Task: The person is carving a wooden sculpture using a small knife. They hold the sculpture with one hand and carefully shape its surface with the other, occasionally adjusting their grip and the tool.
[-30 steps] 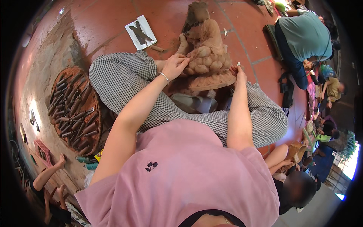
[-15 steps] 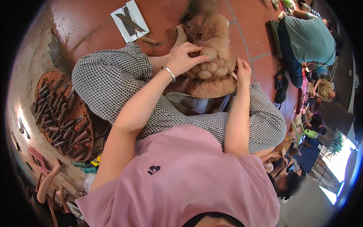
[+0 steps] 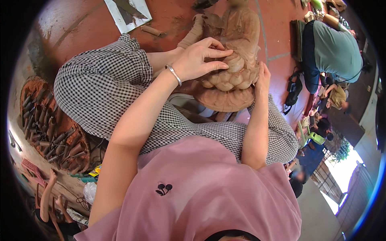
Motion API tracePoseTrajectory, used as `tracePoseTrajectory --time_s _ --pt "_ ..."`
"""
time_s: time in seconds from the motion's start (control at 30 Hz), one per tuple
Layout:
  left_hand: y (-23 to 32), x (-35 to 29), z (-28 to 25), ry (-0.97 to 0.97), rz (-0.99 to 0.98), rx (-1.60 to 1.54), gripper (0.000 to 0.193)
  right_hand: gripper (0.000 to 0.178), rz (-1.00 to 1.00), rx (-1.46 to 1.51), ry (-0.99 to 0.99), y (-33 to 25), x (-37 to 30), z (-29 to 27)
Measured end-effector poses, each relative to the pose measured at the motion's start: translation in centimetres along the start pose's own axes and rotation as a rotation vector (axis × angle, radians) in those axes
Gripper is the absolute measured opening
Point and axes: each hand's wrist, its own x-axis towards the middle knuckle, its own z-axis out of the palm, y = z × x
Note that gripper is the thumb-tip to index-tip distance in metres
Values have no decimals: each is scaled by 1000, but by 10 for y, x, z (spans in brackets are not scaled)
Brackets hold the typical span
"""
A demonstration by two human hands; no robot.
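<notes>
The reddish-brown carved statue of a seated figure on a petalled base (image 3: pixel 237 72) is placed at the upper centre of the frame, its long axis running nearly straight up the picture and its top blurred at the upper edge. It is flanked by both hands: by the left hand (image 3: pixel 199 60), the front of the figure is reached from the left, while the right edge of the petals is met by the fingertips of the right hand (image 3: pixel 262 78). The left thumb and forefinger are parted, with nothing seen gripped — whether the carving is touched cannot be told. The right fingers are bent close together; whether anything is pinched there cannot be told. The base is bordered below by black-and-white checked trousers (image 3: pixel 100 84), and the bent legs are spread to either side. No obstacle is seen between the left fingertips and the figure. A short brown cylinder (image 3: pixel 152 30) and a white rectangular board bearing dark flat blades (image 3: pixel 142 9) are seen at the upper left — a round tray of dark-handled tools (image 3: pixel 52 120) at the left edge.
</notes>
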Motion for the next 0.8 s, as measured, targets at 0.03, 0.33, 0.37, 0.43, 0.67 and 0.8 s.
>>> tracePoseTrajectory --time_s 0.03,0.33,0.37,0.43,0.67,0.8 --pt "-1 0 1 10 -8 -23 36 35 19 52 -22 0 1 1" --pt "-1 -13 8 35 -44 234 78 40 143 209 -174 -20 10 -1" --pt "-5 -17 10 41 -92 262 86 41 157 221 -189 -21 12 -1" --pt "-11 -24 14 50 -187 323 103 41 207 278 -232 -16 21 -4" --pt "-33 -30 26 -96 -437 -29 136 50 255 275 -282 -13 25 -1" --pt "-27 -27 24 -126 -487 -166 135 60 468 559 -352 -12 25 1"
